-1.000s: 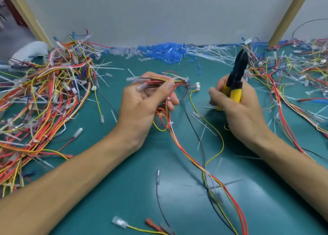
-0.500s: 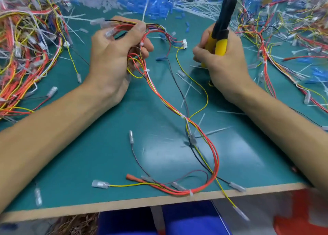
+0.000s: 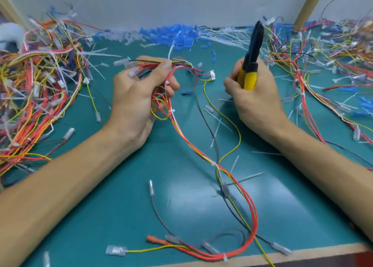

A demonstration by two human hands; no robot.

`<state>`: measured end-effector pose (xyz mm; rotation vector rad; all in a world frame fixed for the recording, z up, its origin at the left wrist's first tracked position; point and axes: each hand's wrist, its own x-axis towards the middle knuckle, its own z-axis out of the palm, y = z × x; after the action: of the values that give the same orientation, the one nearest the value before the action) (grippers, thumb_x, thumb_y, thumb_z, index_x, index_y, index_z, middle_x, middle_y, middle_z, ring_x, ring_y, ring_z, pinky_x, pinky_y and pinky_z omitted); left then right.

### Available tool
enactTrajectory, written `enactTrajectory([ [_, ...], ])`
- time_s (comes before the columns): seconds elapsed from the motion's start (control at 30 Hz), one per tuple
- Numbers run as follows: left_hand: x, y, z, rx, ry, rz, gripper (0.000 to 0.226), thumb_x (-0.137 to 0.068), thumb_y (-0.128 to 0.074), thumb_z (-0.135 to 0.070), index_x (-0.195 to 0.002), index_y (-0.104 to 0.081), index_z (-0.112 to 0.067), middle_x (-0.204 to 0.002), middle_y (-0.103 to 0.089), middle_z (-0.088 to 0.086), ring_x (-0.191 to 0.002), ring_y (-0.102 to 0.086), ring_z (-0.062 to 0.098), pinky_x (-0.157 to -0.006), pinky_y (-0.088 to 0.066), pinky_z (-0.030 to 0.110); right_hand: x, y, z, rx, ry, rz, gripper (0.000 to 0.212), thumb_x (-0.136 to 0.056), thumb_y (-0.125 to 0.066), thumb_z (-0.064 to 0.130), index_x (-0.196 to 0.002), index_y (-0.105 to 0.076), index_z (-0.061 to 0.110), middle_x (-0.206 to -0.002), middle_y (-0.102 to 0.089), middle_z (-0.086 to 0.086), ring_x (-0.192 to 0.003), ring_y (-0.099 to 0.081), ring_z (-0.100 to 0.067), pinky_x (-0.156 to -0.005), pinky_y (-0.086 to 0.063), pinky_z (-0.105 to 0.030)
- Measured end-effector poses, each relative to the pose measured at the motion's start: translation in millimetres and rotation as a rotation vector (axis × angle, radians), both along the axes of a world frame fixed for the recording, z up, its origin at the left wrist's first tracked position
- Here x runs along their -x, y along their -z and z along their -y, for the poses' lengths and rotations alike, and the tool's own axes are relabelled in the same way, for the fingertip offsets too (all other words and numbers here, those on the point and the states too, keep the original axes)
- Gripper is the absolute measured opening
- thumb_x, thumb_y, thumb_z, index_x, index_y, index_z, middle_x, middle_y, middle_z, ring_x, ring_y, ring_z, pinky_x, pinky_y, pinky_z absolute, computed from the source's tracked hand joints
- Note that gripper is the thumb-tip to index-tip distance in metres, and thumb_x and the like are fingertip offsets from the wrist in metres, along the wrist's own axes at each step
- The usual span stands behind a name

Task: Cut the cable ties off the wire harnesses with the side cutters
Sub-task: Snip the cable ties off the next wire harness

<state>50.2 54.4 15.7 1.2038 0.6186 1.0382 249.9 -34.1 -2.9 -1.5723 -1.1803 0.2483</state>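
While left hand (image 3: 137, 97) keeps gripping wire harness (image 3: 214, 163), right hand (image 3: 256, 103) keeps side cutters (image 3: 250, 77) clenched upright.

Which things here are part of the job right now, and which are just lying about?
In use: wire harness in the left hand; side cutters in the right hand; white cable tie on that harness.
Lying about: harness pile at left; harness pile at right; blue bits by the wall; cut tie scraps.
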Motion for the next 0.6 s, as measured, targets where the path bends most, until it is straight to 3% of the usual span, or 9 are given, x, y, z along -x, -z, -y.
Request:
enactTrajectory([
  [0.07,-0.6,0.9,4.5,-0.05,0.025,0.005,0.011,-0.099,-0.066,-0.012,-0.088,-0.068,-0.015,-0.071,-0.067,0.01,-0.054,-0.056,0.011,-0.053,-0.043,0.022,2.2,2.1,0.5,0.01,-0.01,0.065,0.019,-0.097,-0.069,0.021,-0.097,-0.05,0.018,-0.077,-0.058,0.021,-0.068,-0.052,-0.003,-0.068,-0.046,-0.021],
  [0.13,-1.5,1.9,7.2,-0.087,0.037,0.004,0.008,-0.098,-0.065,-0.01,-0.091,-0.068,-0.011,-0.07,-0.067,0.011,-0.053,-0.058,0.012,-0.053,-0.046,0.021,3.8,2.7,3.8,0.004,0.006,0.084,0.024,-0.098,-0.069,0.031,-0.099,-0.05,0.016,-0.076,-0.057,0.028,-0.068,-0.051,0.001,-0.065,-0.039,-0.015],
  [0.27,-1.0,2.8,8.7,-0.098,0.061,0.01,0.01,-0.098,-0.065,-0.01,-0.09,-0.069,-0.014,-0.072,-0.068,0.014,-0.054,-0.059,0.015,-0.053,-0.047,0.021,4.9,-0.6,8.3,-0.016,0.042,0.025,0.028,-0.099,-0.073,0.031,-0.102,-0.049,0.016,-0.08,-0.057,0.014,-0.068,-0.052,-0.004,-0.071,-0.044,-0.026],
  [0.4,0.8,2.7,11.0,-0.102,0.1,0.046,0.007,-0.098,-0.062,-0.009,-0.095,-0.069,-0.009,-0.074,-0.068,0.018,-0.055,-0.061,0.019,-0.053,-0.049,0.023,5.9,-3.6,8.5,0.034,0.036,0.103,0.03,-0.1,-0.072,0.029,-0.103,-0.046,0.014,-0.084,-0.059,0.007,-0.072,-0.054,-0.005,-0.066,-0.043,-0.019],
  [0.5,2.3,1.2,11.4,-0.081,0.12,0.086,0.012,-0.098,-0.057,-0.011,-0.094,-0.068,-0.008,-0.074,-0.069,0.019,-0.055,-0.061,0.02,-0.052,-0.049,0.024,1.2,-3.9,12.6,0.05,0.002,0.32,0.03,-0.1,-0.07,0.023,-0.103,-0.041,0.02,-0.091,-0.053,0.005,-0.085,-0.05,-0.023,-0.073,-0.038,-0.037],
  [0.6,4.4,-1.3,11.7,-0.048,0.167,0.105,0.019,-0.097,-0.053,-0.018,-0.094,-0.069,-0.008,-0.075,-0.069,0.019,-0.056,-0.062,0.021,-0.051,-0.047,0.024,-2.3,-7.2,16.1,0.011,0.009,0.591,0.03,-0.096,-0.073,0.016,-0.108,-0.045,0.019,-0.095,-0.041,0.008,-0.088,-0.042,-0.025,-0.075,-0.036,-0.041],
])
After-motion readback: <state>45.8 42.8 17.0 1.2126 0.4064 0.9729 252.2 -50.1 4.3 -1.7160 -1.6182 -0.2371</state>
